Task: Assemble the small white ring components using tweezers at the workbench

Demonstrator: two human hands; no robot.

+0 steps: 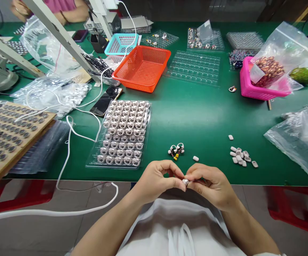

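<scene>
My left hand (157, 179) and my right hand (211, 183) meet at the near edge of the green table (196, 113), both pinched on one small silvery part (185, 182) between the fingertips. Just beyond them lie two finished small wound parts with coloured wires (176, 150) and a single white pellet (195, 158). A small heap of white pellets (240, 156) lies to the right. A clear blister tray (122, 133) filled with rows of round pale parts sits to the left of my hands.
An orange basket (141, 67), a turquoise basket (120, 43), an empty clear tray (193, 67) and a pink basket (260, 87) holding a bag of copper coils stand further back. A phone (106, 100), white cable (68, 142), cardboard tray (7, 135) and plastic bags lie left; another person's arms (63, 10) are far back.
</scene>
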